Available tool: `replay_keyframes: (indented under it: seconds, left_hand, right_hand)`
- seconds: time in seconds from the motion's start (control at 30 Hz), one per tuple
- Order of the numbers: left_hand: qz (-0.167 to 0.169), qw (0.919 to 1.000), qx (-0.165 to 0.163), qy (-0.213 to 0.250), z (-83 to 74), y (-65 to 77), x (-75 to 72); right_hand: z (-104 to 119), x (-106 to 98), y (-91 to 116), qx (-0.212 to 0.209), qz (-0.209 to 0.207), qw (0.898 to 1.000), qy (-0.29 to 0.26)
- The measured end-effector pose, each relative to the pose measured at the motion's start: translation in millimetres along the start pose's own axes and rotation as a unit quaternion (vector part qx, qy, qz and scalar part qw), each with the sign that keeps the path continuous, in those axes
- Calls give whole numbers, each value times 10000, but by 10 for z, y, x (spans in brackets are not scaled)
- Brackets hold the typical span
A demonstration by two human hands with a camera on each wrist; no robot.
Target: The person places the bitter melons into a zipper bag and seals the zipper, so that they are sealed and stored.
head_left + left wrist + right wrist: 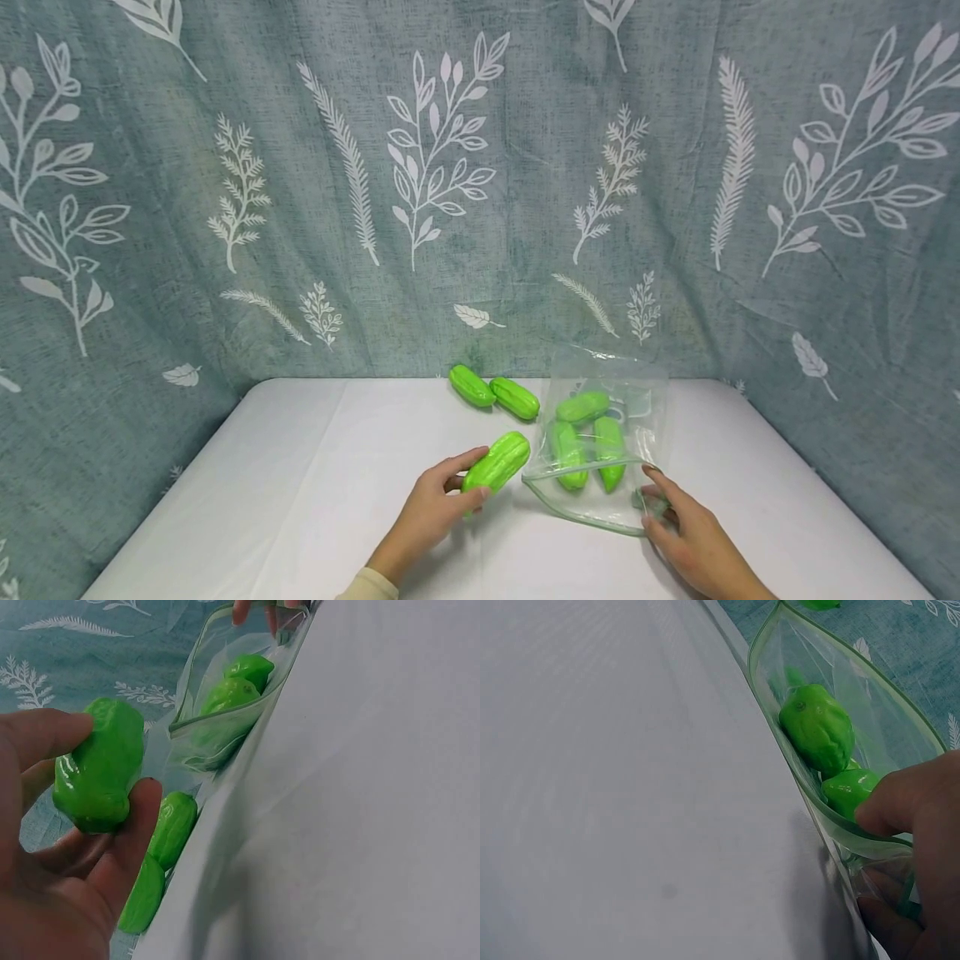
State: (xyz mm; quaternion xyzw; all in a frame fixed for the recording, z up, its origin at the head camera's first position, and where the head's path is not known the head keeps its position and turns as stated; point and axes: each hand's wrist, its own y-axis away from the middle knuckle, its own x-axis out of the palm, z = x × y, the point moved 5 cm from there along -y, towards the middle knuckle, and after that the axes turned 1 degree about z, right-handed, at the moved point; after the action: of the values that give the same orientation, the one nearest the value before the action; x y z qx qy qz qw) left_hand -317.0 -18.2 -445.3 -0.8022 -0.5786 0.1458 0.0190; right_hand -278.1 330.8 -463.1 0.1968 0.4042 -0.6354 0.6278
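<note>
My left hand pinches a bright green, glossy, ridged toy cucumber between thumb and fingers, left of the bag's mouth. A clear zip bag with a green zip strip lies on the table, its mouth spread towards me. Inside it are three cucumbers like the held one; two of them, a left one and a right one, show at the opening in the right wrist view. At the bag's right corner, my right hand grips the edge of the mouth between thumb and fingers.
Two more green cucumbers, one on the left and one on the right, lie end to end near the table's back edge, left of the bag. A grey-green curtain with white leaf prints hangs behind the white table.
</note>
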Motion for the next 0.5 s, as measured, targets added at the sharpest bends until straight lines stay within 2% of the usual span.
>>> replay_keyframes:
  seconds: [0.23, 0.5]
  left_hand:
    - [87, 9999, 62, 117, -16, -5, 56]
    - [450, 9955, -101, 831, -96, 28, 162]
  right_hand:
    - [22, -9, 1, -71, 22, 10000, -47]
    - [26, -17, 12, -31, 21, 10000, -49]
